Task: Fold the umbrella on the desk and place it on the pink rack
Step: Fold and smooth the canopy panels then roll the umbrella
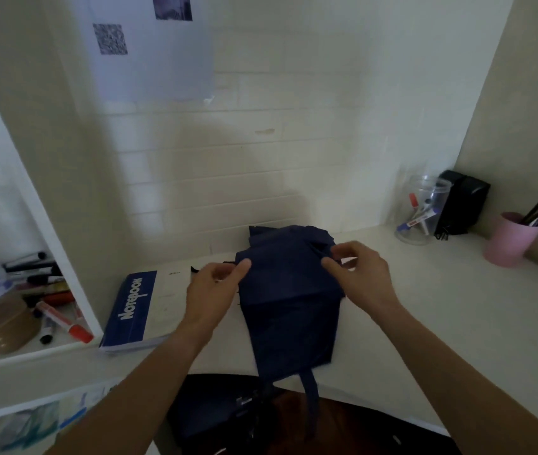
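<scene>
A dark navy umbrella (289, 300) lies collapsed on the white desk (441, 323), its loose fabric spread flat and its strap hanging over the front edge. My left hand (210, 290) pinches the fabric's left edge between thumb and fingers. My right hand (357, 274) pinches the fabric's right edge near the top. The two hands hold the cloth at about the same height. No pink rack is in view.
A blue and white notebook (136, 310) lies left of the umbrella. A shelf at left holds markers (60, 320) and tape rolls. At the back right stand a clear jar of pens (423, 211), a black box (461, 205) and a pink cup (510, 239).
</scene>
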Demonstrator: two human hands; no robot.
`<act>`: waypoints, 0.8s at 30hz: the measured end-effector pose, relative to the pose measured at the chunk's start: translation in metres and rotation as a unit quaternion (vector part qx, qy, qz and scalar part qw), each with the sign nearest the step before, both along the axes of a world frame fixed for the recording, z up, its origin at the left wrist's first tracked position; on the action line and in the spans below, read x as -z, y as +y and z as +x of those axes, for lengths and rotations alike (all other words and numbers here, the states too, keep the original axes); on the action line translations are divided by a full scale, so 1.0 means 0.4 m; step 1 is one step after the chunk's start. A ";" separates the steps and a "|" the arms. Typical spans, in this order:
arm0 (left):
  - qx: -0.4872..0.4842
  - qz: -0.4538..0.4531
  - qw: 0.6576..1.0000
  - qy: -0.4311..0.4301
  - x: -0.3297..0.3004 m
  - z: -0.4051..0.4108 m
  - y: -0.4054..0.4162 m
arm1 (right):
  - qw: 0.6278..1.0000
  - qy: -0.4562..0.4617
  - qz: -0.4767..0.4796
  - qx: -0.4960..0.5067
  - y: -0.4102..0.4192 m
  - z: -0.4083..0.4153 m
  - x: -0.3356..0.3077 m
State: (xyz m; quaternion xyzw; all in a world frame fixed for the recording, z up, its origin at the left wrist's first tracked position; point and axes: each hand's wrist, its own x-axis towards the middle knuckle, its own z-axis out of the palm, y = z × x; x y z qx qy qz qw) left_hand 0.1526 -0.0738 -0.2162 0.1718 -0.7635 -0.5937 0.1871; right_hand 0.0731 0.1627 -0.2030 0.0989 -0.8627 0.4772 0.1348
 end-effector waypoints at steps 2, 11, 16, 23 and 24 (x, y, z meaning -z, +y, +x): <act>0.039 0.117 0.992 -0.017 -0.034 -0.029 0.015 | 0.998 -0.049 -0.017 -0.027 -0.026 -0.025 -0.010; 0.097 0.174 0.980 0.005 -0.016 -0.006 0.024 | 0.968 -0.141 -0.151 -0.144 -0.011 -0.003 -0.030; 0.089 0.113 0.990 0.013 0.021 0.053 0.036 | 0.977 -0.077 -0.092 -0.174 0.041 0.049 0.006; 0.098 -0.039 0.994 -0.030 0.146 0.141 0.044 | 0.975 0.005 0.045 -0.216 0.091 0.128 0.104; 0.084 -0.067 0.994 -0.034 0.154 0.148 0.047 | 0.977 0.008 0.059 -0.204 0.094 0.133 0.116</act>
